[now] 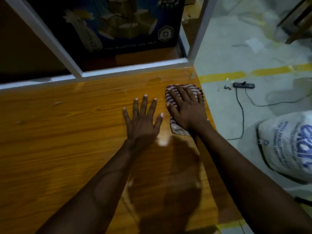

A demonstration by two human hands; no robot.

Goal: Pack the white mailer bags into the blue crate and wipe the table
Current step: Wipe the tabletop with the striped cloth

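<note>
Both hands lie on the wooden surface (67,132). The left hand (143,122) is open, palm down, with its 5 fingers spread and straight on the bare wood. Just beside it, the right hand (187,110) presses flat on a striped cloth (177,130), fingers extended over it and not curled. The cloth sits near the surface's right edge, toward the far corner. A white frame (135,66) runs along the far side, with a dark printed box (118,22) behind it. On the floor (236,48) to the right are a yellow line (222,76), a black power strip (244,85) with its cable, and a white sack (287,144) with blue print.
</note>
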